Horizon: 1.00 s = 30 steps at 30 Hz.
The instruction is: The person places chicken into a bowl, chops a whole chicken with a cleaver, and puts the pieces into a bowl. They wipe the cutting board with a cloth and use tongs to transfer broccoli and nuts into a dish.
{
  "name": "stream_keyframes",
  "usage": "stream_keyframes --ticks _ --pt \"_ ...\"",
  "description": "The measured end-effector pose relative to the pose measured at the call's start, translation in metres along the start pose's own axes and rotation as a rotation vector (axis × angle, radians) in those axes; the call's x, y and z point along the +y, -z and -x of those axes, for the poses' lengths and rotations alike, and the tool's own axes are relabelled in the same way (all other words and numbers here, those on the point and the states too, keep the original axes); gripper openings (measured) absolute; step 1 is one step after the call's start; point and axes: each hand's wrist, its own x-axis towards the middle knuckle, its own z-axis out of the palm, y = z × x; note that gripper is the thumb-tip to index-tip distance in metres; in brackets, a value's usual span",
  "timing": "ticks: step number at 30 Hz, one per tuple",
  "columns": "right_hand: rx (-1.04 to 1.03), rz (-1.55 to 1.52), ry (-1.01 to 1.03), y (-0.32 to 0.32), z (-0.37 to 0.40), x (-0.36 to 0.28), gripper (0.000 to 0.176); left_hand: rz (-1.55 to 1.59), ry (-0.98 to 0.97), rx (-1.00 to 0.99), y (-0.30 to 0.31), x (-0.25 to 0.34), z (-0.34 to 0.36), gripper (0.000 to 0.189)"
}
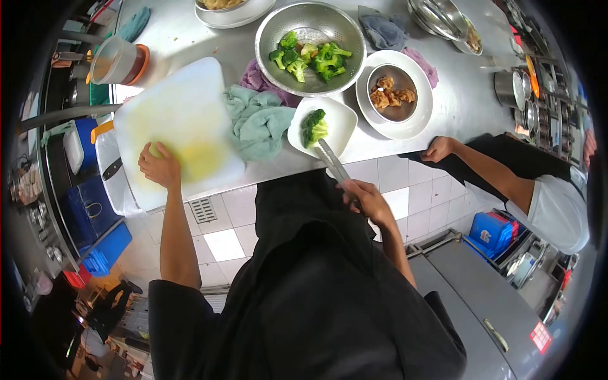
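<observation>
My right hand point(369, 201) grips metal tongs point(334, 163), whose tips touch a broccoli floret point(313, 128) lying in a small white dish point(340, 123). My left hand point(159, 166) rests on a white cutting board point(202, 95) stained yellow, its fingers spread and holding nothing. Behind the dish, a perforated steel bowl point(266, 47) contains several broccoli florets point(328, 60). To the right, browned fried pieces point(391, 95) sit in a steel bowl point(405, 113) set on a white plate point(368, 111).
A green cloth point(259, 120) lies between board and dish, with purple cloth point(256, 79) beneath the perforated bowl. A blue-grey cloth point(383, 26) lies behind. A knife point(113, 169) is left of the board. At right, another person's hand point(438, 149) is by the table edge.
</observation>
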Motion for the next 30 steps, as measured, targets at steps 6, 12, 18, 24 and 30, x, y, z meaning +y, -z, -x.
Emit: stream_keyframes --ticks 6,12,18,24,30 --pt "0.443 0.890 0.438 -0.005 0.042 -0.048 0.033 0.015 0.007 0.002 0.000 0.000 0.000 0.035" --pt "0.444 1.136 0.436 -0.007 -0.007 -0.041 0.033 0.027 0.020 -0.003 -0.003 -0.003 0.000 0.036" --pt "0.473 1.113 0.485 -0.002 -0.002 -0.053 0.032 0.023 -0.018 0.039 -0.002 -0.003 0.000 0.037" --pt "0.543 1.001 0.580 -0.004 0.033 -0.107 0.028 0.019 0.021 0.002 -0.002 -0.002 0.000 0.036" --pt "0.563 1.194 0.678 0.000 -0.044 -0.167 0.034 0.011 0.013 0.000 -0.003 -0.004 -0.001 0.036"
